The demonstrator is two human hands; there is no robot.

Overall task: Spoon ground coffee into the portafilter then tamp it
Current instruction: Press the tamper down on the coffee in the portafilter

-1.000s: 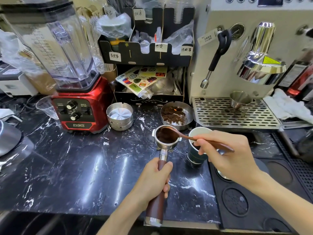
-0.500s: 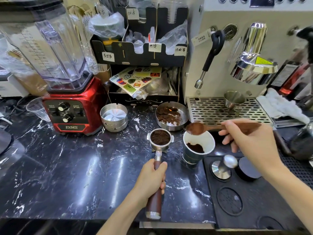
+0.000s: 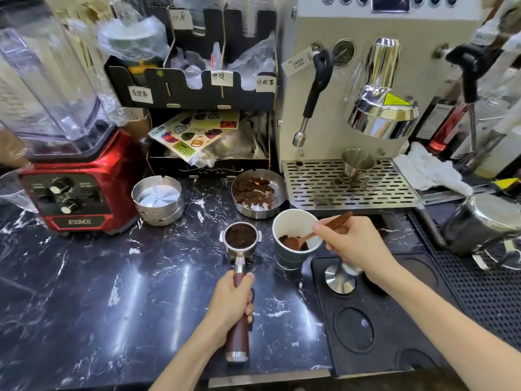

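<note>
Your portafilter [image 3: 240,237] on the tabletop [image 3: 84,292] already looks nearly full of grounds, left hand [image 3: 231,300] in a closed grip on its handle, right hand [image 3: 349,244] pinching the spoon [image 3: 308,237] inside the paper cup [image 3: 293,238], while the tamper [image 3: 339,279] waits, so tamping remains.

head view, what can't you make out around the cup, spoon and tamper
- Head view: spoon bowl sits inside the paper cup; its load is unclear.
- Coffee depth in the cup: hidden by the cup wall.
- Tamper handle: covered by the right hand.
- Portafilter handle middle: wrapped by the left hand.
</note>
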